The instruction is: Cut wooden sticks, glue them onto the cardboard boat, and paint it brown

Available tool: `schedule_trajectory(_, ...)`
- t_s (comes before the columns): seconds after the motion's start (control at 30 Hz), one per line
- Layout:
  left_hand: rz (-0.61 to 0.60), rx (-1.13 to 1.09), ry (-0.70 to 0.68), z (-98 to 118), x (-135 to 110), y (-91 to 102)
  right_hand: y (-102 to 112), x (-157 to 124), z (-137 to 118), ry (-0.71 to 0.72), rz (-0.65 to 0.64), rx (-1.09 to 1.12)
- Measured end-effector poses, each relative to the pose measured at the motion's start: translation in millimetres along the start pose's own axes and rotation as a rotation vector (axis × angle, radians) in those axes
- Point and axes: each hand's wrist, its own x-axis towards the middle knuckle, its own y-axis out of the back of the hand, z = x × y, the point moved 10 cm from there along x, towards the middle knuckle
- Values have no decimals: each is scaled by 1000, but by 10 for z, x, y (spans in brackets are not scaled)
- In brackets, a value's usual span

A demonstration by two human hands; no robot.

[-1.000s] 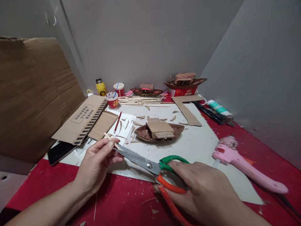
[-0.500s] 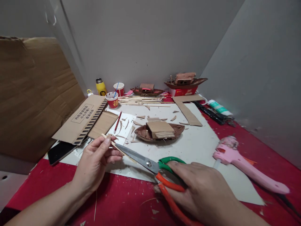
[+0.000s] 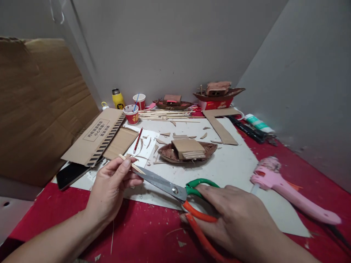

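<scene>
Your left hand (image 3: pixel 112 186) comes in from the lower left with the wrist low over the red surface (image 3: pixel 153 233). Its thumb and fingers are pinched on a thin wooden stick (image 3: pixel 131 164). The stick lies tilted, with its far end pointing up and to the left, just above the near edge of the white sheet (image 3: pixel 236 164).

Your right hand (image 3: pixel 236 219) reaches in from the lower right, palm down, and is clenched over the orange and green handles of the scissors (image 3: pixel 164 184). The blades run up and to the left, and their tip meets the stick just beside your left fingertips. You cannot tell whether the blades are parted.

A cardboard boat (image 3: pixel 188 151) sits just beyond the blades on the sheet, close behind the cut. A phone (image 3: pixel 70 174) and a cardboard flap (image 3: pixel 95 137) lie near your left hand's outer side. A pink glue gun (image 3: pixel 287 193) lies to the right of your right hand, apart from it. The bare red strip in front of both wrists is the open room.
</scene>
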Motion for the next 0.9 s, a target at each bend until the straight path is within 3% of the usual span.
schedule_trajectory(0.47, 4, 10, -45, 33, -41, -2, 13, -23, -18, 16, -2, -90)
schedule_trajectory(0.9, -6, 10, 75, -107, 32, -26, 8, -11, -40, 47, 28, -67)
